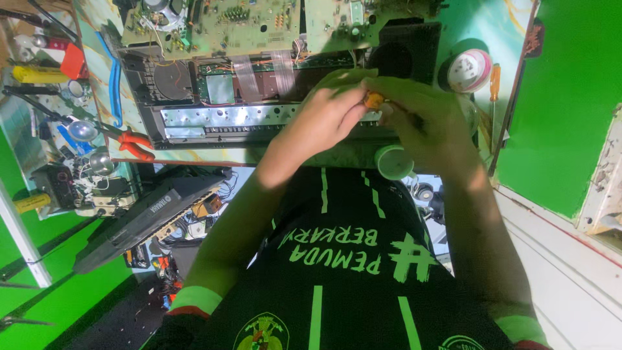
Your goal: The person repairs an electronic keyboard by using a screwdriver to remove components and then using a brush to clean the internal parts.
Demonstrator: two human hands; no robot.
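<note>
A person in a black shirt with green stripes sits at a cluttered workbench [259, 155], seen from above their own head. The biggest thing before them is an opened electronic keyboard [246, 97], lying across the bench from ten o'clock to one o'clock, its green circuit boards [227, 26] folded back at twelve o'clock and a shiny metal strip [220, 116] along its near edge.

Both hands meet just right of centre, above the near edge of the keyboard. The left hand [324, 120] and the right hand [421, 116] are curled close, fingertips pinching a small orange piece [374, 99] between them. What the piece is, I cannot tell; it is mostly covered.

Judging by the grip, such small work goes best with wrists steadied, the piece kept over the bench so a slip does not drop it into the open case.

A second dark keyboard casing [142, 220] leans at eight o'clock, below the bench. A pale green cup [392, 162] stands right under the hands, close enough to be knocked. Red-handled pliers [133, 144] lie at nine o'clock, a round tape roll [468, 70] and an orange-handled screwdriver [494, 81] at two o'clock. Loose tools crowd the far left.
</note>
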